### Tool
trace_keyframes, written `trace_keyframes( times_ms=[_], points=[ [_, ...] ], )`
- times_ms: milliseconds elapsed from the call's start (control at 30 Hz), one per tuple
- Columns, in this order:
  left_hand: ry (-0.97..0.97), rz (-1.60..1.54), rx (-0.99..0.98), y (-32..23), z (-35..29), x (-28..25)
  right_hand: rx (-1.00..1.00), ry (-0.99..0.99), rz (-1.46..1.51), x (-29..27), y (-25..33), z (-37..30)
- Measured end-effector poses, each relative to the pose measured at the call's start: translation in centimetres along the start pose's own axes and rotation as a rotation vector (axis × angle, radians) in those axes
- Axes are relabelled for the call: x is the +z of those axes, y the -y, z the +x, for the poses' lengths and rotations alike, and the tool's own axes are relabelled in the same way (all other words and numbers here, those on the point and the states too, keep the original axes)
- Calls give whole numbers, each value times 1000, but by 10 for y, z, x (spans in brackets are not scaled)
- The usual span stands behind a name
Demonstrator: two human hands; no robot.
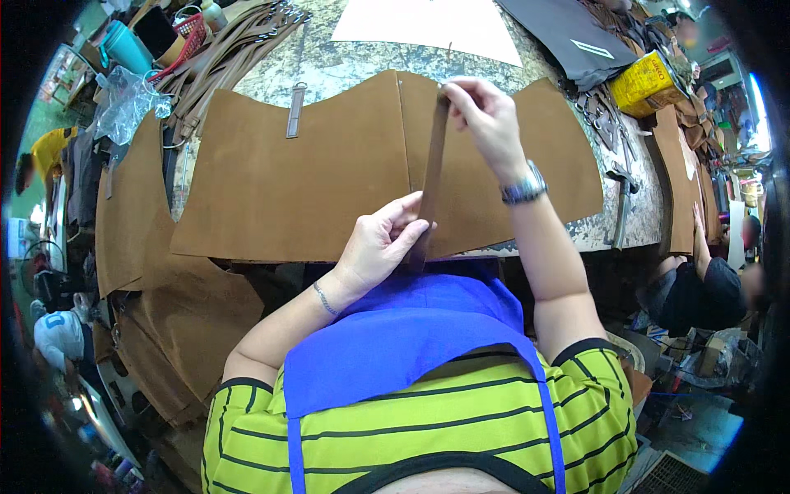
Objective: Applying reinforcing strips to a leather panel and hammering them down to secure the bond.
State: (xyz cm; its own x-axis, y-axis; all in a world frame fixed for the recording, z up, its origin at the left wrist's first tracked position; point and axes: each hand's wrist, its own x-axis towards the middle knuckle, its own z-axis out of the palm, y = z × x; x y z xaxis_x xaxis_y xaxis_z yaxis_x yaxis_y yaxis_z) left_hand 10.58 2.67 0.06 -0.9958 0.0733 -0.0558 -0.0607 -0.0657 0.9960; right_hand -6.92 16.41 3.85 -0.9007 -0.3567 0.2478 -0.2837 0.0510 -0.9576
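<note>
At the far left of the desk (326, 74), a red basket (194, 37) stands beside a pile of brown straps (216, 76). Next, a short strap piece with a metal ring (295, 112) lies on a wide brown panel (329, 185) that spans the desk's near edge. The left hand (377, 244) pinches the lower part of a long brown strip (434, 156), held above the panel's middle; the right hand (490, 123) grips its top end. Farther right lie a hammer (623, 210) and a yellow tin (644, 86).

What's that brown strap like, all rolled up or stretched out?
Stretched out: the strap runs nearly straight from the right hand, which pinches its top end, down to the left hand.
</note>
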Motion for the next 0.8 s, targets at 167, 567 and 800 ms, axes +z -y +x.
trace_keyframes(
  times_ms=[167,567,800],
  points=[
    [-77,11,-70,6,-3,-9,66,83,-52,9,-60,67],
    [27,25,-206,11,8,-18,240,199,-302,30,-100,111],
    [61,36,-217,16,9,-23,231,196,-419,30,-100,112]
  ],
)
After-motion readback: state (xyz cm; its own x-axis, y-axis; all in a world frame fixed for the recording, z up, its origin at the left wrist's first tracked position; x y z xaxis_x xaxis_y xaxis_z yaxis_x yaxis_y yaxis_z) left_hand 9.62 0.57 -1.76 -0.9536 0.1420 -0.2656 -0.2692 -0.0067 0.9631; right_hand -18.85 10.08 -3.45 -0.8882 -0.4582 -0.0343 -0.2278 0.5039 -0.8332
